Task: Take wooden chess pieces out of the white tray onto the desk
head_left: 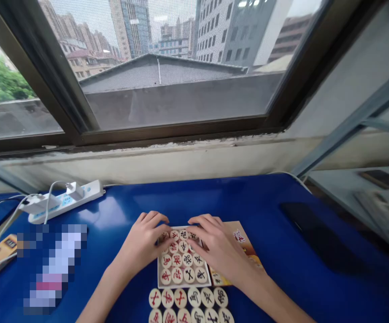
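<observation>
The round wooden chess pieces [183,261] all carry a single Chinese character, some painted red and some black, though from here the strokes are too small and blurred for me to read any of them. They sit packed in rows inside a shallow white tray [160,277] on the blue table [265,215], and two more rows of loose pieces [190,305] lie on the table just in front of the tray, nearest the person. Tucked under the tray's right side is an orange box lid [239,235] with a red mark and some print on it, also too small to make out. The left hand [144,244] rests at the tray's far left corner, fingers curled loosely and partly open, fingertips touching the pieces in the top row; I cannot tell whether it has actually pinched one. The right hand [214,249] lies over the tray's upper right part, palm down, fingers bent and spread, covering several pieces and touching them without a clear grasp on any. Off to the left, a white power strip [67,201] with plugs and white cables lies near the table's far edge, below the window [167,67].
</observation>
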Demonstrator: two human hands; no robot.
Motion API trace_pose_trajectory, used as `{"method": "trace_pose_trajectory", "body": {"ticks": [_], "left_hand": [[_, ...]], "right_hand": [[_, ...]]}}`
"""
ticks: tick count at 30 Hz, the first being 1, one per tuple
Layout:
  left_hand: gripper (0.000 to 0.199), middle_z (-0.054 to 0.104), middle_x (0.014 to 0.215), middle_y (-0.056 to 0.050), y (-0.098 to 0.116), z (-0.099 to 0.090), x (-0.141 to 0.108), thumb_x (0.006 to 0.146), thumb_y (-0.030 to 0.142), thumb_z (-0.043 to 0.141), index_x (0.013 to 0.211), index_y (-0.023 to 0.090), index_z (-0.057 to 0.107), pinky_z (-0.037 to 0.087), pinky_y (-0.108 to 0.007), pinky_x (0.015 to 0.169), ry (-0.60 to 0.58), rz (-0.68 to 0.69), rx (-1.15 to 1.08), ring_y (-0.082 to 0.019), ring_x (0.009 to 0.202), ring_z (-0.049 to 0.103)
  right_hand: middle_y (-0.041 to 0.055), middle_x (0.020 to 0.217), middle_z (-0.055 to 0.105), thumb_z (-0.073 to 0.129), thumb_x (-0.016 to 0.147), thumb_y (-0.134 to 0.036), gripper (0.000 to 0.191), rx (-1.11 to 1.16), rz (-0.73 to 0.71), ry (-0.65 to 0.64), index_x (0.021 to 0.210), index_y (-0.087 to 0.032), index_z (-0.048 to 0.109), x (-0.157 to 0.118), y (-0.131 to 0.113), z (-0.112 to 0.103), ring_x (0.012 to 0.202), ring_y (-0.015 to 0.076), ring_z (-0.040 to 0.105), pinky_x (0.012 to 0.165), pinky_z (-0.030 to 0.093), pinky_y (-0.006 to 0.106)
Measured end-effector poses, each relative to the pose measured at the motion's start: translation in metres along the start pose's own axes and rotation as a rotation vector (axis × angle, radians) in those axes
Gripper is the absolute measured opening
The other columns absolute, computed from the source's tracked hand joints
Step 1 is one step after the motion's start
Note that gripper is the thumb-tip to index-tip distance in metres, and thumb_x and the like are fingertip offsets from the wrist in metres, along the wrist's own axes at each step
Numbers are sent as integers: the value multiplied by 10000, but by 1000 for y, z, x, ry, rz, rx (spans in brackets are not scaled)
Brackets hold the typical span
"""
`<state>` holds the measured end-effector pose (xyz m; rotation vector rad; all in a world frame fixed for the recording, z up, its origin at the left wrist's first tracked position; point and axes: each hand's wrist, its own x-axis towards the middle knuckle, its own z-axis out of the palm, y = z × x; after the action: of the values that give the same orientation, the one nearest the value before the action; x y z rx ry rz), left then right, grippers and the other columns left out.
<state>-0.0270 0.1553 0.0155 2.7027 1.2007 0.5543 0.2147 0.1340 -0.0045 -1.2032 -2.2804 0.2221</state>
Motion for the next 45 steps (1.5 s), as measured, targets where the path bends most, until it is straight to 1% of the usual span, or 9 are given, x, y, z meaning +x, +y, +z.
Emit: {"method": "trace_pose_trajectory", "body": {"ticks": [3,8,14,19,25,30,35,40,45], "left_hand": [[86,683,1117,-63,1,1,0,951,291,687,968,207,693,473,-418,840,4,27,37,-264,1042,620],[63,681,1129,-68,4,2,0,953,252,682,975,194,689,478,-406,829,12,26,60,-256,1042,622],[58,677,1133,-67,3,3,-1,948,246,685,982,199,688,471,-406,817,6,24,57,-261,1038,621],[62,671,1115,-54,2,3,-2,958,252,674,976,193,673,477,-404,810,18,21,43,-249,1019,618],[60,668,1120,-51,3,3,-3,963,244,665,992,192,658,483,-413,816,21,13,12,-253,1038,613],[26,667,1126,-40,2,4,-4,979,226,634,980,201,642,477,-402,813,24,-10,-32,-246,1054,606],[98,674,1131,-41,0,3,-3,1022,233,555,991,210,644,475,-386,804,34,-41,-102,-239,1078,607],[118,686,1119,-37,-1,3,-2,1030,240,544,1005,220,657,482,-375,803,44,-63,-151,-227,1064,614],[120,682,1151,-42,0,1,-2,1029,229,540,1029,219,660,486,-381,811,37,-72,-151,-235,1093,610]], "right_hand": [[53,1140,680,618,966,-225,111,-12,3,10,1041,-219,700,2,-2,1,1067,225,624,879,525,421],[48,1130,690,610,974,-238,127,-15,6,6,1065,-236,698,4,-3,1,1064,218,634,875,528,411],[66,1144,686,555,1001,-237,174,-1,0,-1,1110,-224,690,1,0,3,1074,231,625,870,515,427],[63,1140,682,537,1012,-242,165,19,4,15,1093,-224,679,0,-1,1,1078,232,616,877,512,425],[62,1132,679,509,1024,-228,166,34,3,55,1095,-225,660,-1,-6,-2,1057,233,619,861,514,428],[57,1145,673,515,1018,-201,162,50,9,72,1117,-232,639,-3,-8,-6,1082,227,605,889,519,422],[59,1144,677,527,1012,-192,148,84,61,72,1106,-228,635,-1,-3,-9,1089,223,604,886,531,407],[56,1109,688,528,1006,-170,143,116,97,77,1075,-227,640,2,-1,-12,1060,213,618,872,542,393],[53,1101,694,529,1001,-154,167,126,99,78,1098,-223,645,4,-4,-16,1056,204,629,873,553,381]]}}
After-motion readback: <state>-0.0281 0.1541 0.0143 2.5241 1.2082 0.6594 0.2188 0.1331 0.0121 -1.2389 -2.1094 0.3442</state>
